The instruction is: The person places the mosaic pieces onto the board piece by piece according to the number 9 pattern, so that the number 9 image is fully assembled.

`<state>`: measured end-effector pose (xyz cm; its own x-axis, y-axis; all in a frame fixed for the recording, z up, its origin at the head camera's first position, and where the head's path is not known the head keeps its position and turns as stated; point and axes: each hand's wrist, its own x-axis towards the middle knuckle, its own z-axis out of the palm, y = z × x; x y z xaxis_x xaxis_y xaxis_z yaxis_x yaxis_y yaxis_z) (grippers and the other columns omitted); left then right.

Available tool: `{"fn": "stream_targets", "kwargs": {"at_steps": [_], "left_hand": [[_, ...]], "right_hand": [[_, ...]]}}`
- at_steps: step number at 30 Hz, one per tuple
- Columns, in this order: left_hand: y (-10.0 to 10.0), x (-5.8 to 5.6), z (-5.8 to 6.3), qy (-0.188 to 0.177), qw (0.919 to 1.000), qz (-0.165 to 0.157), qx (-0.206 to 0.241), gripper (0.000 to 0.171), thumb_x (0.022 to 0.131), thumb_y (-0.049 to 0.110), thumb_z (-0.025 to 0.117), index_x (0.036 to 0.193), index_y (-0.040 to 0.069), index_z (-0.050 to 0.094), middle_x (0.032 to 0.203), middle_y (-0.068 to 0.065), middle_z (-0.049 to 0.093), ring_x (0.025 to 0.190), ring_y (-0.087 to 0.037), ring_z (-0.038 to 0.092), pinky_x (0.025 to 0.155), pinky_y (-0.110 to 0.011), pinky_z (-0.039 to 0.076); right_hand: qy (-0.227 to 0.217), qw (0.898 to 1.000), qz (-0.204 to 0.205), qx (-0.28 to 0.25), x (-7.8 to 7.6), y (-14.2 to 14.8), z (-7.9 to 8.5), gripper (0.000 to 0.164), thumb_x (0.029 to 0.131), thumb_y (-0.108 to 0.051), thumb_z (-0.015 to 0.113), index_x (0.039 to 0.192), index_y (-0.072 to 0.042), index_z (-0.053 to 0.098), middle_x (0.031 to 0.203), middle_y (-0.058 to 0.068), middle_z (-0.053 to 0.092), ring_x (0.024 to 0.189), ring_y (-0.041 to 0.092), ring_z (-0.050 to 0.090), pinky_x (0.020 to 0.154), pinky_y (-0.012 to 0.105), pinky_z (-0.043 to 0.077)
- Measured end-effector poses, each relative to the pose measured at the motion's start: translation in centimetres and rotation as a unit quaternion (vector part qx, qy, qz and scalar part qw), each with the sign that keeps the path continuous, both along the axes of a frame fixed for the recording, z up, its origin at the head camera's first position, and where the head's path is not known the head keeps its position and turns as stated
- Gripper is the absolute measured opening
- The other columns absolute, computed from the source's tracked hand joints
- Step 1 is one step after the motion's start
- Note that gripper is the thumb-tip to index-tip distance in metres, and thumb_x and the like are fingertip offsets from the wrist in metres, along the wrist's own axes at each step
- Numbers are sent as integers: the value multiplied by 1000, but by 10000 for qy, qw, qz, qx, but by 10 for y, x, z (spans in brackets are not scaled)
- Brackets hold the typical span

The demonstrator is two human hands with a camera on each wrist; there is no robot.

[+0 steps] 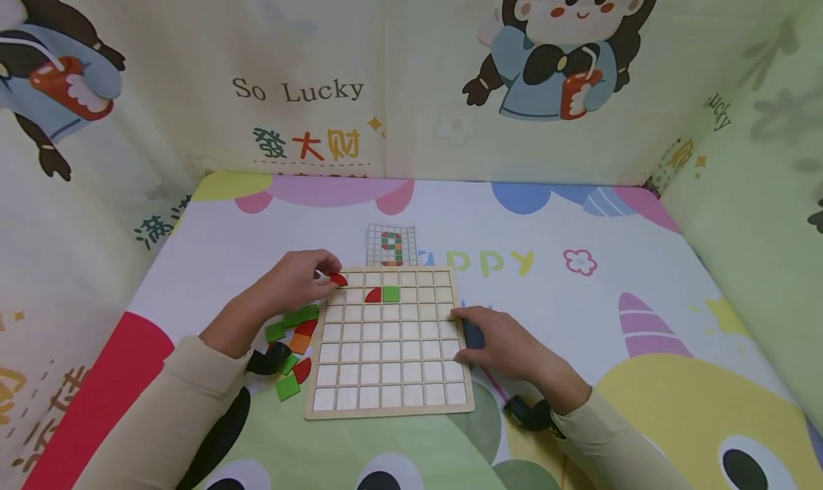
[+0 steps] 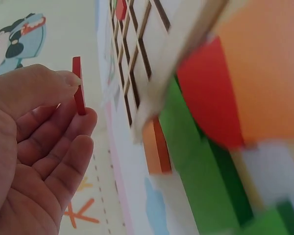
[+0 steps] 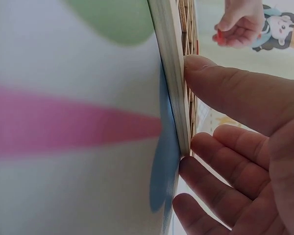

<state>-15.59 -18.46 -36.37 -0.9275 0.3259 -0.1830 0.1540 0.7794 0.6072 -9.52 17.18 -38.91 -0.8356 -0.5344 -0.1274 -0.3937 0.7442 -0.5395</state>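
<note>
In the head view my left hand [image 1: 298,283] pinches a red quarter-circle piece [image 1: 338,280] over the upper left corner of a wooden grid board [image 1: 388,413]. The left wrist view shows the red piece [image 2: 78,88] edge-on between thumb and fingertips. My right hand [image 1: 504,343] rests its thumb and fingertips against the board's right edge, with the fingers only slightly bent. A red quarter-circle [image 1: 373,296] and a green square [image 1: 391,294] sit side by side in the second row of the grid.
Left of the board lie several loose green, red and orange pieces, among them a green square [image 1: 287,386] and an orange piece [image 1: 299,343]. Behind the board is a pattern card [image 1: 376,247] with a coloured grid figure. A printed cloth [image 1: 546,276] covers the table.
</note>
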Motion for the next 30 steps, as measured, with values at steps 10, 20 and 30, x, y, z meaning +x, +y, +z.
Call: {"fn": "stream_targets", "kwargs": {"at_steps": [10,20,30], "left_hand": [[22,-4,-2,48,9997,-240,36,27,90,12,73,114,4,64,111,-10,66,106,-29,59,92,-43,53],[40,-10,-2,254,9969,-723,172,23,91,11,71,112,3,64,108,-8,66,105,-28,59,92,-42,52],[60,-11,0,65,9955,-915,249,26,92,10,70,115,2,63,110,-6,65,106,-25,59,93,-40,51]], "right_hand": [[-89,10000,-40,19,1,0,0,61,85,-22,81,138,-4,56,137,15,58,126,35,53,103,51,43],[19,10000,5,16,1,0,1,61,85,-21,80,138,-3,56,135,15,58,126,34,54,103,51,43],[65,9999,69,-63,1,1,2,59,86,-19,80,137,-3,56,135,15,58,126,35,54,102,51,44]]}}
